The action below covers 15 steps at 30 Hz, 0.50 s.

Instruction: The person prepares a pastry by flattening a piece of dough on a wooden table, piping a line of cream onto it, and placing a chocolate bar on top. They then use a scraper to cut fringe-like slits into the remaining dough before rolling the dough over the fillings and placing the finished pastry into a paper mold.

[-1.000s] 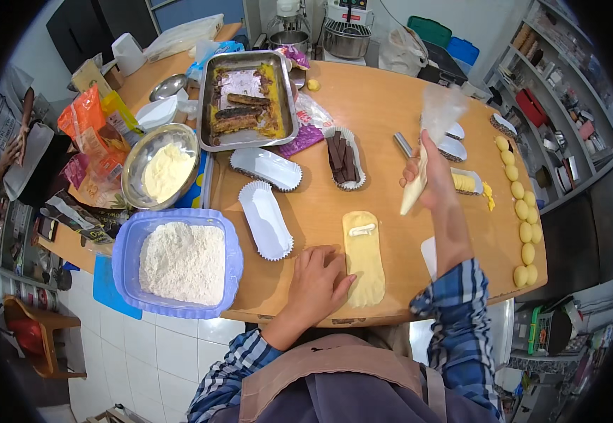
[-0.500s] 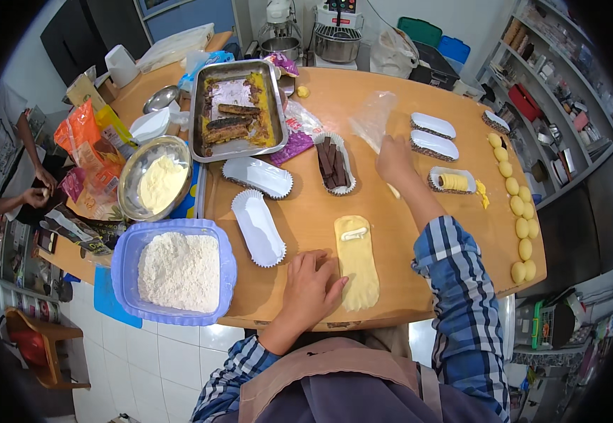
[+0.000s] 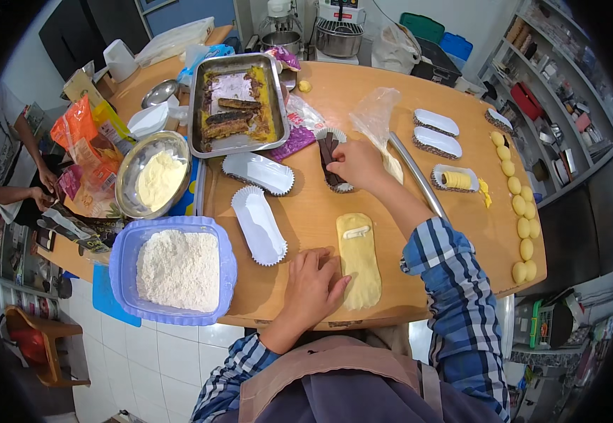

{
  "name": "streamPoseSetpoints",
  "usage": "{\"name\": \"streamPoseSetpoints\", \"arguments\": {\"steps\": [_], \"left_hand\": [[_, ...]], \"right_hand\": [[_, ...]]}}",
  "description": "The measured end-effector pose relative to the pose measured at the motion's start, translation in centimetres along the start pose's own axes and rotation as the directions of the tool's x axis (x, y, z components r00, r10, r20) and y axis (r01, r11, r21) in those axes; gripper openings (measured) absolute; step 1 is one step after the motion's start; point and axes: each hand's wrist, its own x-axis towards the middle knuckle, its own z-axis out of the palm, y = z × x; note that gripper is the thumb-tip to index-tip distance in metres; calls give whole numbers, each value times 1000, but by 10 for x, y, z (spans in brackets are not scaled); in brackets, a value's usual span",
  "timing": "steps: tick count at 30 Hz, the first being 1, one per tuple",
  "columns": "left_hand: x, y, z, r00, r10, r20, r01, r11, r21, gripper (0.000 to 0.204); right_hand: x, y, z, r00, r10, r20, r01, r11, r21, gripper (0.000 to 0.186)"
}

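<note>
Yellow dough strip (image 3: 359, 259) lies flat on the wooden table (image 3: 462, 233) before you, your left hand (image 3: 312, 285) resting open against its edge; your right hand (image 3: 355, 162) grips a piping bag (image 3: 379, 123) over the chocolate-filled paper case (image 3: 331, 158).

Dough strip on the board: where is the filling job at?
Done: two closed pieces sit in paper cases, and one rolled piece sits in another. In hand: the left hand pins the flat dough strip, which carries one white dab; the right hand reaches the chocolate case. Left: two empty cases and the row of dough balls.
</note>
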Motion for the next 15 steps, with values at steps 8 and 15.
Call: {"name": "streamPoseSetpoints", "arguments": {"steps": [8, 15], "left_hand": [[0, -1, 0, 1000, -2, -9, 2, 1000, 3, 36], [-1, -2, -1, 999, 14, -30, -15, 999, -33, 36]], "right_hand": [[4, -2, 6, 990, 28, -138, -36, 998, -52, 20], [-33, 48, -37, 982, 187, -41, -105, 706, 700, 21]]}}
